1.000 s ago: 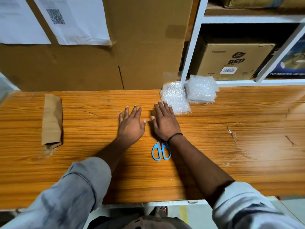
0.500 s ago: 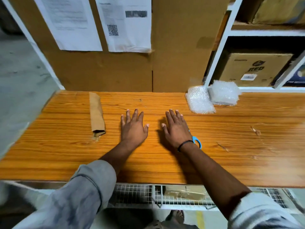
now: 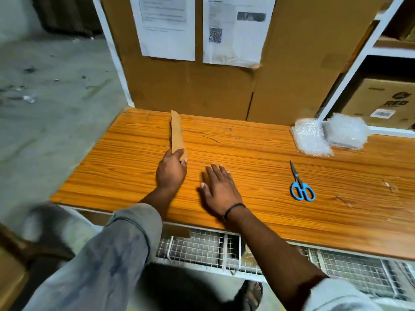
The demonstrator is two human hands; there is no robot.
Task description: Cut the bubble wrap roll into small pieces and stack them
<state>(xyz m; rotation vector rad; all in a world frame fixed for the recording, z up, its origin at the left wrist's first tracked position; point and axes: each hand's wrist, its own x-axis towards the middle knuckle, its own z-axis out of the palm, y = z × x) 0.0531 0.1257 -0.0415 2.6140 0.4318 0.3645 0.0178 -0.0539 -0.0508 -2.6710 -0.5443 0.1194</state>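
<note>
At lower centre the right hand (image 3: 221, 187) was laid flat on the wooden table (image 3: 336, 221), fingers straight, nothing held. The blue scissors (image 3: 302, 187) were found to its right, nearer it than the left hand (image 3: 171, 170). That hand was curled round the near end of a brown cardboard strip (image 3: 176, 133), its long axis running up-frame. Bubble wrap pieces (image 3: 311, 138) were stacked at upper right, well apart; no roll was seen.

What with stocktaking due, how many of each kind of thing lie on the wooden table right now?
Bubble wrap stacks: 2
Blue scissors: 1
Brown cardboard piece: 1, its near end gripped by the left hand
Total: 4
</note>
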